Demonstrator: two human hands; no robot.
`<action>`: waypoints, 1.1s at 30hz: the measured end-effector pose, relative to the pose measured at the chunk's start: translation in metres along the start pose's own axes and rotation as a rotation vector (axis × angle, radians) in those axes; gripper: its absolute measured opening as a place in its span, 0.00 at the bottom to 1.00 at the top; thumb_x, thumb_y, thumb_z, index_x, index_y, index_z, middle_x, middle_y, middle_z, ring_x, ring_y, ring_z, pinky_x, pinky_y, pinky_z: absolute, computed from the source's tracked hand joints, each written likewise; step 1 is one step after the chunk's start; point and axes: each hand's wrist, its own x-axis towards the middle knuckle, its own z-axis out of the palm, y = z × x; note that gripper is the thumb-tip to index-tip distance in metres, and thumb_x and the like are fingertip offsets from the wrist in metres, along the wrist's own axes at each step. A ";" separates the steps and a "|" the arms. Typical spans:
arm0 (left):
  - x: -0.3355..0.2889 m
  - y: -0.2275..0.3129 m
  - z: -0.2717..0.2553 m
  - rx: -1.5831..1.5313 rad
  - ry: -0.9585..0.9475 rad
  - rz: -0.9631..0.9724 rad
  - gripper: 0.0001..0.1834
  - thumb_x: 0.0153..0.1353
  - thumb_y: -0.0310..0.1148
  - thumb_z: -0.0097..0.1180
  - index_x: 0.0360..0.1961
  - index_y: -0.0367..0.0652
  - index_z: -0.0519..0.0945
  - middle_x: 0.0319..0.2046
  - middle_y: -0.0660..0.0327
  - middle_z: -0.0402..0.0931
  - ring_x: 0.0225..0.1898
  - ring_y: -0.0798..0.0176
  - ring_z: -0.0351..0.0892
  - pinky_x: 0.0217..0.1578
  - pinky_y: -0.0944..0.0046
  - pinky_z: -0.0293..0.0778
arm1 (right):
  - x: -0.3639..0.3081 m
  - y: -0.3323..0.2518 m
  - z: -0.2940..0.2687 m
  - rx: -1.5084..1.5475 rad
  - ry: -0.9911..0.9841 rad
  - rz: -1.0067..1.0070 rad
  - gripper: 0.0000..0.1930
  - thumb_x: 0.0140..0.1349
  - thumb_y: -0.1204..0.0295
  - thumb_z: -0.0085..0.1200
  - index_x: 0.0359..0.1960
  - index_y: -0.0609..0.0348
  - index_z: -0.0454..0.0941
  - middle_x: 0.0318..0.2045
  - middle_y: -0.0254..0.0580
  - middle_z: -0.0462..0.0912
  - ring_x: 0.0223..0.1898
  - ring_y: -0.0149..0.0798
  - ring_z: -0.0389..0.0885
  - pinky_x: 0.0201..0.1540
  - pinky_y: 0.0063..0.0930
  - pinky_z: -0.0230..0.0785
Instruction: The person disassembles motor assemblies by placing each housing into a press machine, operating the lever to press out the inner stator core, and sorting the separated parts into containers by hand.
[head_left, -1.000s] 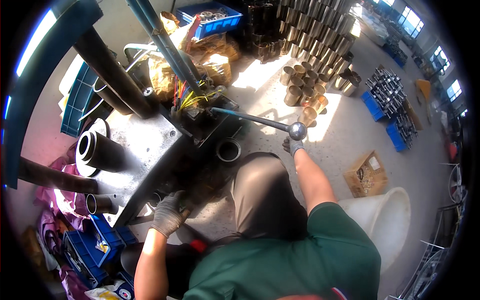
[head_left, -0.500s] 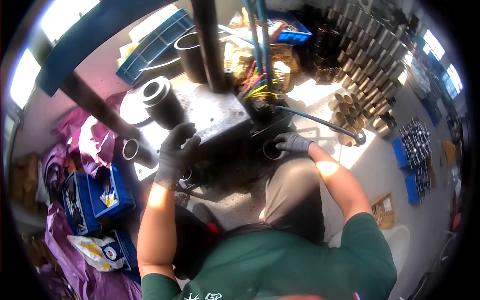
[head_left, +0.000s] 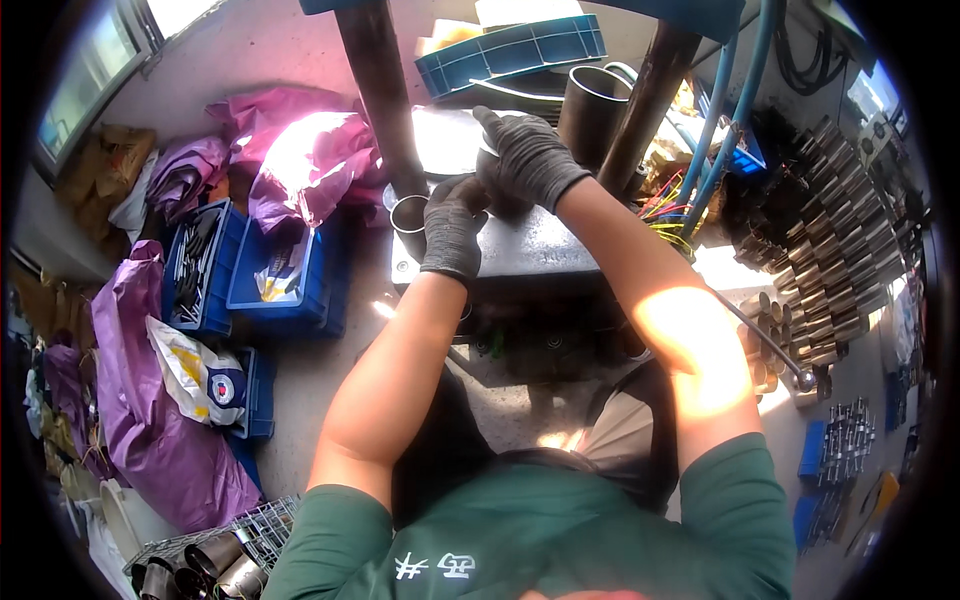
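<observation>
Both my hands wear grey gloves and are at a dark, thick-walled steel cylinder [head_left: 512,200] on the metal plate [head_left: 535,250] of a press. My right hand [head_left: 535,160] is closed over its top and far side, hiding most of it. At its left side, my left hand [head_left: 455,225] has its fingers curled against it. Just left of that hand a short open metal tube [head_left: 408,214] stands at the plate's edge, by the press's left column [head_left: 375,90]. Behind my right hand stands a wider dark tube [head_left: 592,110], open at the top.
The right press column [head_left: 650,95] and blue hoses [head_left: 715,120] rise beyond my right forearm. A ball-ended lever [head_left: 770,345] juts out at right, near stacked metal tubes [head_left: 835,260]. Blue bins [head_left: 275,270] and purple sacking [head_left: 165,400] lie at left. A wire basket [head_left: 270,535] holds tubes.
My right hand has come up from a round tube end by my knee to the steel cylinder. My left hand has curled in against the cylinder. The view has swung left.
</observation>
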 end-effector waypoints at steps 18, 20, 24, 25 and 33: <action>0.051 -0.039 0.010 0.353 0.011 0.058 0.23 0.70 0.32 0.58 0.63 0.32 0.73 0.50 0.50 0.81 0.52 0.59 0.81 0.57 0.61 0.76 | -0.139 0.086 0.078 1.148 0.505 0.556 0.37 0.67 0.77 0.64 0.76 0.58 0.63 0.65 0.47 0.75 0.63 0.40 0.76 0.68 0.33 0.70; 0.053 -0.044 0.015 0.326 -0.011 0.011 0.23 0.71 0.33 0.56 0.64 0.34 0.71 0.49 0.49 0.81 0.44 0.59 0.85 0.46 0.61 0.83 | -0.148 0.097 0.082 1.201 0.527 0.627 0.36 0.65 0.76 0.63 0.75 0.57 0.66 0.64 0.47 0.76 0.61 0.42 0.77 0.66 0.34 0.72; 0.063 -0.052 0.017 0.246 0.056 -0.009 0.28 0.67 0.25 0.61 0.65 0.35 0.67 0.50 0.48 0.81 0.43 0.57 0.86 0.41 0.59 0.86 | -0.153 0.105 0.076 1.393 0.510 0.763 0.35 0.62 0.76 0.61 0.74 0.56 0.69 0.63 0.47 0.78 0.60 0.44 0.78 0.64 0.36 0.74; 0.065 -0.053 0.016 0.193 0.076 -0.004 0.30 0.65 0.22 0.63 0.65 0.35 0.67 0.50 0.48 0.81 0.43 0.56 0.86 0.41 0.59 0.86 | -0.153 0.104 0.075 1.393 0.502 0.782 0.35 0.62 0.76 0.61 0.74 0.56 0.69 0.63 0.47 0.78 0.60 0.44 0.78 0.64 0.36 0.74; 0.024 -0.019 0.000 1.482 -0.246 0.515 0.30 0.62 0.29 0.63 0.67 0.50 0.74 0.49 0.49 0.83 0.47 0.50 0.86 0.52 0.50 0.80 | -0.145 0.086 0.069 1.455 0.685 1.071 0.38 0.57 0.76 0.68 0.72 0.56 0.71 0.59 0.48 0.81 0.54 0.47 0.83 0.57 0.40 0.81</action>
